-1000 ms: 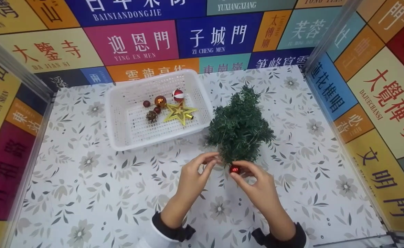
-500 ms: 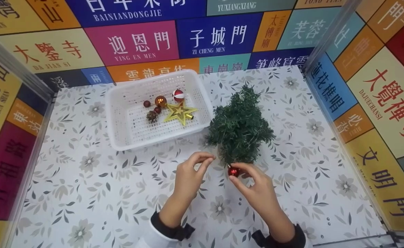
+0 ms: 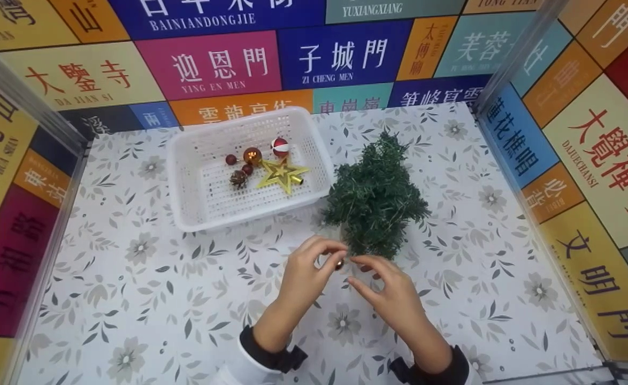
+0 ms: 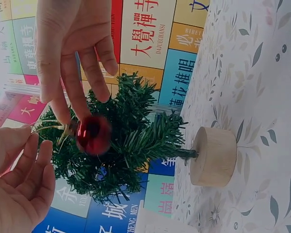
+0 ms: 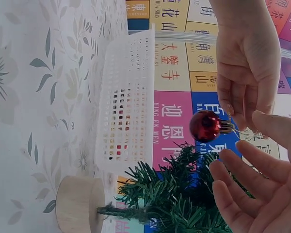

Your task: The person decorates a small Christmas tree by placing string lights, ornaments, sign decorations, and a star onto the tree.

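Note:
A shiny red Christmas ball [image 5: 205, 125] hangs from a thin gold string below my left hand [image 3: 308, 270], whose thumb and fingertips pinch the string [image 4: 48, 127]. In the head view the ball is mostly hidden behind that hand. My right hand [image 3: 391, 283] is beside the ball, thumb and index finger apart. Its fingers [image 5: 252, 167] come close to the ball's cap in the right wrist view; whether they touch the string, I cannot tell. Just behind both hands stands a small green artificial Christmas tree [image 3: 375, 198] on a round wooden base [image 4: 214, 157].
Left of the tree, a white perforated basket [image 3: 185, 214] holds a gold star [image 3: 283, 174], a pinecone [image 3: 238, 179], a red-and-white ball [image 3: 280, 146], a copper-coloured ball [image 3: 252, 155] and small dark red balls [image 3: 231, 159]. Printed panels [image 3: 207, 64] enclose the floral-covered table [image 3: 185, 299].
The red ball has gone from the right hand's fingers to hanging by its string from the left hand. Both hands have come closer together, and the right thumb and index finger have parted.

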A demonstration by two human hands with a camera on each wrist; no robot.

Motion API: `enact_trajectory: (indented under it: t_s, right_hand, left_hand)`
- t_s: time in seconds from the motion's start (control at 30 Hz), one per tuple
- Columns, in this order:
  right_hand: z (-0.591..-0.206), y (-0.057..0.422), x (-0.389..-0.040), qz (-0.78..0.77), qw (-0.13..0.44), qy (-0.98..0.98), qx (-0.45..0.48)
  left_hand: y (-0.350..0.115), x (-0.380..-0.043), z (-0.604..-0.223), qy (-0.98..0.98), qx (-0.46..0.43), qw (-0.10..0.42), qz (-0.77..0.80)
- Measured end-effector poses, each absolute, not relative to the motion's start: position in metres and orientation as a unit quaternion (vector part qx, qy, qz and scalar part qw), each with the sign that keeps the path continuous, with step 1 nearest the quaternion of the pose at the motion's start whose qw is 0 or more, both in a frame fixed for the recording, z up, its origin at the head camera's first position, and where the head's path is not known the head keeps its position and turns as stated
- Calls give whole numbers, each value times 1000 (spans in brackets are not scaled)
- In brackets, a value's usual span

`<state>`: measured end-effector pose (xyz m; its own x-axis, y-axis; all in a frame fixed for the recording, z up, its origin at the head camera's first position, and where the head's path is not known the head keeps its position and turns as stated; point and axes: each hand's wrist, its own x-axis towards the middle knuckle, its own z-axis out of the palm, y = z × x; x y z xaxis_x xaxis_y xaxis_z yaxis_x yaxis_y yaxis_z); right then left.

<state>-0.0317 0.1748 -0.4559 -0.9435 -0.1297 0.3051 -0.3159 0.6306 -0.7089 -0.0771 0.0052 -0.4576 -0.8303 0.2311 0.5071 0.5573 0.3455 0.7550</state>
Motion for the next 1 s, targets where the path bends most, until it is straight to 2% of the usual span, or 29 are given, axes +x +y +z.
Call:
enact_trajectory:
  t_s: [0.37,0.7,1.0]
  right_hand:
    - [-441,168,-48,372,190,-894,163]
    - [-441,170,-53,384,183,-890,165]
    - [-443,171,-54,389,175,-890,160]
  left_hand:
    - [2,-80,-454,-797,-293,164,-501]
    - [-3,-84,-453,-793,-339,180,-473]
    - [-3,-85,-453,-782,-343,142,-500]
